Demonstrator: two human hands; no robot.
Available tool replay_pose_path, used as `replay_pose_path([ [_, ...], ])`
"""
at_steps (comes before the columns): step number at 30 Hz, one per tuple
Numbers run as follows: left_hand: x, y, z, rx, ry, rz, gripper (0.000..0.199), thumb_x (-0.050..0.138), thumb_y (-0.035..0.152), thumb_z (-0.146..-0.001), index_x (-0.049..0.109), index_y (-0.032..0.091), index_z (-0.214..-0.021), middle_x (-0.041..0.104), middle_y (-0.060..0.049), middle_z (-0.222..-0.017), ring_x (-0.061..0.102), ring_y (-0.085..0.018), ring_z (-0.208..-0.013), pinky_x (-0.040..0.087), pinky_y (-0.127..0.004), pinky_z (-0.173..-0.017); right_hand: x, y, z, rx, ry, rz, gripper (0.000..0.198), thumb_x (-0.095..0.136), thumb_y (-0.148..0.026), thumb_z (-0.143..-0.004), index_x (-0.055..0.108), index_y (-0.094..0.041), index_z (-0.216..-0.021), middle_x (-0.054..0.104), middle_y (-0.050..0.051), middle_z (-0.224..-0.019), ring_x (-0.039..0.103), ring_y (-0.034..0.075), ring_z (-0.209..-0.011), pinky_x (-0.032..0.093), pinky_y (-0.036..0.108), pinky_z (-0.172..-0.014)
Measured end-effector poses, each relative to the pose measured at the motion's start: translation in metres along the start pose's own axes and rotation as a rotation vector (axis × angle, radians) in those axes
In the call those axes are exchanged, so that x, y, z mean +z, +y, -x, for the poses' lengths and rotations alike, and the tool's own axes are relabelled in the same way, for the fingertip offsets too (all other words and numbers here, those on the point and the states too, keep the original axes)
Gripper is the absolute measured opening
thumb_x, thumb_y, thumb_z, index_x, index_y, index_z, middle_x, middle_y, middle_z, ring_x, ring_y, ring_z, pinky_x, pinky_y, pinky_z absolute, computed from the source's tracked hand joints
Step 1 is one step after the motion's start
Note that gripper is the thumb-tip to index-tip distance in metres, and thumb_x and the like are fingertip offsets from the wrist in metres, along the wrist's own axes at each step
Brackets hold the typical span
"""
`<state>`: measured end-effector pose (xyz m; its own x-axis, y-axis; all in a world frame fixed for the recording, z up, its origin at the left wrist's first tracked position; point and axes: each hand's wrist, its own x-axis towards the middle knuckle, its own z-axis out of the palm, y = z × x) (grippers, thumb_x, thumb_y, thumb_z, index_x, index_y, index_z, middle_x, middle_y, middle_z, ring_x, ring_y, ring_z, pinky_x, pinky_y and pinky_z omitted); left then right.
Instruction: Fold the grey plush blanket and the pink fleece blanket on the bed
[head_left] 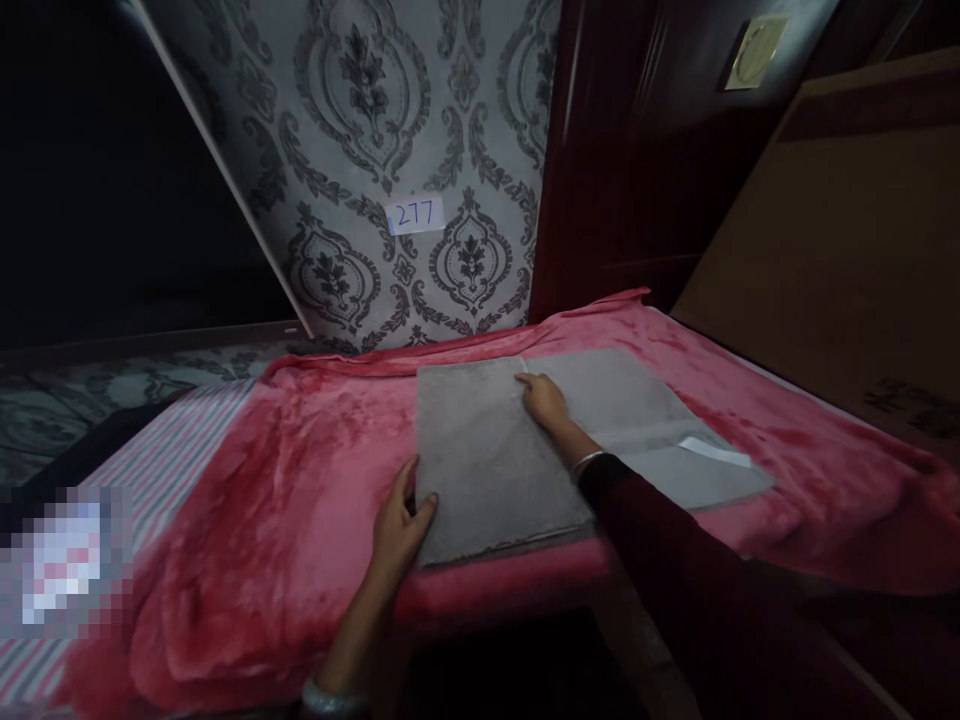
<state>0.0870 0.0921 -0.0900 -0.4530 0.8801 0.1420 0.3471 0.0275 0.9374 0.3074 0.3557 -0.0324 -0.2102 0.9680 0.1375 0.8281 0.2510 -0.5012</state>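
A flat grey panel piece [487, 450], perhaps a folded fabric box, lies on the pink blanket [337, 500]. It has a thick left section and a thinner right section [615, 390], with a seam between them. My left hand [399, 518] is at the left edge of the piece, thumb touching its top and fingers apart beside the edge. Near the far end of the seam, my right hand [545, 400] rests on the piece with its index finger stretched out; its other fingers are partly hidden. A white strip [715, 452] lies on the right section.
Behind the blanket stands a patterned wall with a paper label [415, 214] reading 277. A large dark screen [135, 180] is at the left, above a striped sheet [180, 430]. On the right leans a big cardboard box [847, 240].
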Motion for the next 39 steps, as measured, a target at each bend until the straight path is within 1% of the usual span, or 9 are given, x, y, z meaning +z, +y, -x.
replay_pose_path([
  [4,0.001,0.003,0.001,0.009,-0.007,0.03,0.074,0.074,0.046,-0.083,0.053,0.023,-0.15,0.067,-0.013,-0.139,0.065,-0.031,-0.128,0.053,-0.046,-0.108,-0.008,-0.004,0.0,0.003,-0.039,0.041,0.056,0.042,-0.01,-0.097,0.064,-0.026,-0.146,0.069,0.008,-0.137,0.063,0.022,-0.126,0.046,0.032,-0.109],
  [10,0.004,0.008,0.001,-0.012,-0.034,0.073,0.083,0.073,0.043,-0.082,0.044,0.021,-0.156,0.065,-0.014,-0.142,0.065,-0.03,-0.128,0.054,-0.045,-0.107,-0.019,0.001,0.03,0.046,-0.092,0.119,0.056,0.053,-0.033,-0.102,0.049,-0.023,-0.157,0.067,0.015,-0.136,0.064,0.028,-0.122,0.048,0.035,-0.102],
  [18,0.008,0.008,-0.004,0.049,-0.018,-0.049,0.074,0.067,0.029,-0.082,0.049,0.02,-0.152,0.061,-0.012,-0.149,0.06,-0.027,-0.135,0.046,-0.044,-0.118,-0.03,-0.004,0.074,0.011,-0.043,0.3,0.05,0.038,-0.025,-0.106,0.05,-0.022,-0.155,0.061,0.018,-0.138,0.066,0.028,-0.113,0.051,0.038,-0.094],
  [21,0.009,0.009,-0.004,0.031,-0.018,-0.065,0.076,0.067,0.028,-0.081,0.047,0.018,-0.153,0.059,-0.013,-0.15,0.059,-0.028,-0.136,0.046,-0.044,-0.118,-0.031,-0.016,0.087,-0.106,-0.009,0.308,0.053,0.047,-0.029,-0.104,0.049,-0.023,-0.156,0.048,0.018,-0.157,0.05,0.033,-0.137,0.045,0.045,-0.107],
  [24,0.011,0.01,-0.002,0.027,0.006,-0.107,0.076,0.068,0.026,-0.078,0.049,0.018,-0.152,0.06,-0.013,-0.15,0.06,-0.03,-0.135,0.046,-0.047,-0.117,-0.02,-0.02,0.109,-0.332,-0.027,0.32,0.06,0.05,-0.043,-0.104,0.041,-0.032,-0.161,0.03,0.01,-0.171,0.027,0.036,-0.154,0.029,0.058,-0.121],
  [26,0.01,0.011,-0.001,0.033,0.009,-0.122,0.075,0.068,0.025,-0.077,0.052,0.019,-0.15,0.061,-0.013,-0.148,0.06,-0.03,-0.135,0.046,-0.047,-0.117,-0.008,-0.016,0.123,-0.41,-0.096,0.347,0.061,0.045,-0.05,-0.105,0.038,-0.034,-0.163,0.027,0.007,-0.172,0.022,0.038,-0.157,0.025,0.066,-0.121],
  [30,-0.001,0.017,-0.003,0.054,-0.037,-0.125,0.073,0.071,0.026,-0.075,0.056,0.019,-0.147,0.065,-0.011,-0.143,0.061,-0.029,-0.132,0.048,-0.047,-0.114,0.006,-0.008,0.133,-0.407,-0.145,0.374,0.061,0.038,-0.053,-0.107,0.035,-0.033,-0.164,0.023,0.007,-0.173,0.021,0.038,-0.158,0.025,0.068,-0.12],
  [34,-0.005,0.043,-0.029,0.145,-0.062,-0.433,0.058,0.064,0.034,-0.085,0.061,0.016,-0.141,0.068,-0.014,-0.135,0.061,-0.032,-0.13,0.045,-0.05,-0.116,0.006,-0.009,0.131,-0.408,-0.138,0.36,0.061,0.039,-0.053,-0.107,0.036,-0.033,-0.164,0.024,0.007,-0.173,0.02,0.038,-0.158,0.025,0.067,-0.12],
  [39,0.038,0.088,-0.101,0.386,-0.342,-0.711,0.055,0.05,0.035,-0.097,0.055,0.014,-0.148,0.052,-0.016,-0.157,0.044,-0.03,-0.149,0.03,-0.046,-0.126,0.002,-0.013,0.133,-0.407,-0.125,0.347,0.06,0.04,-0.052,-0.107,0.037,-0.033,-0.163,0.024,0.007,-0.173,0.02,0.038,-0.158,0.023,0.067,-0.121],
])
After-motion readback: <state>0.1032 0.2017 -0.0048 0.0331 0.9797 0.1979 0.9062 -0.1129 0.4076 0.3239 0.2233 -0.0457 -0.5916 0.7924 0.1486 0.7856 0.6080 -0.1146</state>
